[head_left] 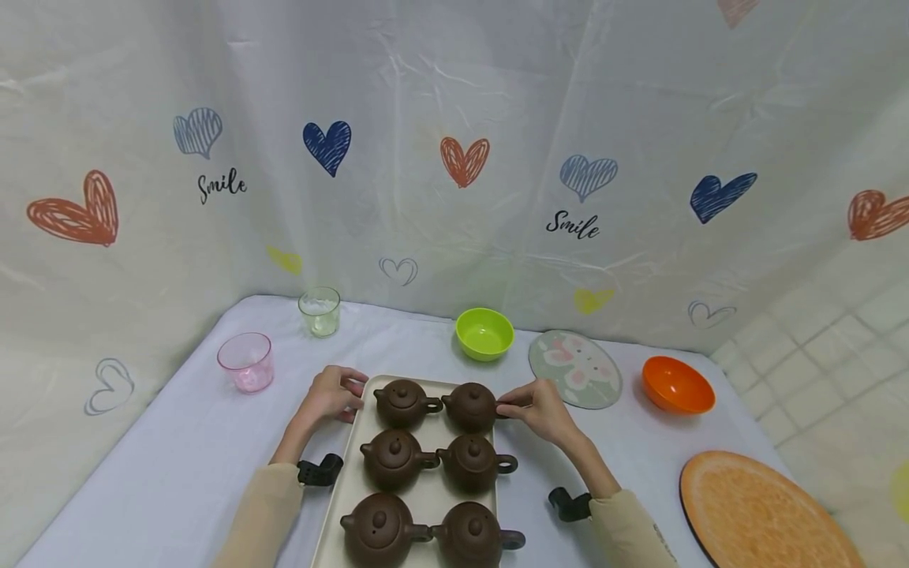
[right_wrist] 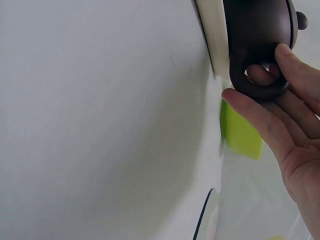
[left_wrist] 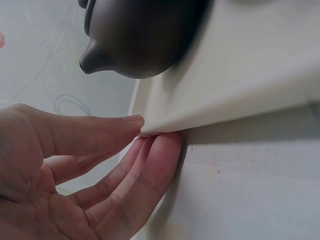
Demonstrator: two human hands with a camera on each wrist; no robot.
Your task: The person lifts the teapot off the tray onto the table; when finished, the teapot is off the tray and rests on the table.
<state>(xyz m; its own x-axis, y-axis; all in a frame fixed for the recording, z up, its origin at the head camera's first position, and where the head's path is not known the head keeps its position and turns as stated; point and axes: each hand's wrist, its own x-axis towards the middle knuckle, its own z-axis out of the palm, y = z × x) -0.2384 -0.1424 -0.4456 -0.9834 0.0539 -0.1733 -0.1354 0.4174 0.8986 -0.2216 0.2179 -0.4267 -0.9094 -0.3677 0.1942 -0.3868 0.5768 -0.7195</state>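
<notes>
Head view: the right hand (head_left: 543, 410) is pinching the back-right teapot (head_left: 471, 408) by its handle (right_wrist: 257, 92), its body sitting leftward over the tray (head_left: 435, 430); the left hand (head_left: 332, 392) is pinching the tray's edge.

Inspected one white-covered table (head_left: 163, 473). Found a cream tray (head_left: 429, 430) at the near middle, cut off at the bottom of the head view. Logged a pink-tinted glass (head_left: 248, 367), upright, toward the left edge, and beyond it a green-tinted glass (head_left: 321, 319), also upright, near the far edge. Recorded a lime-green bowl (head_left: 484, 335), mouth upward, beyond the tray; right of it, a printed grey-green mat (head_left: 575, 371). Noted an orange bowl (head_left: 678, 386), mouth upward, near the far right corner, and a tan disc (head_left: 767, 513), dark-edged, at near right.
</notes>
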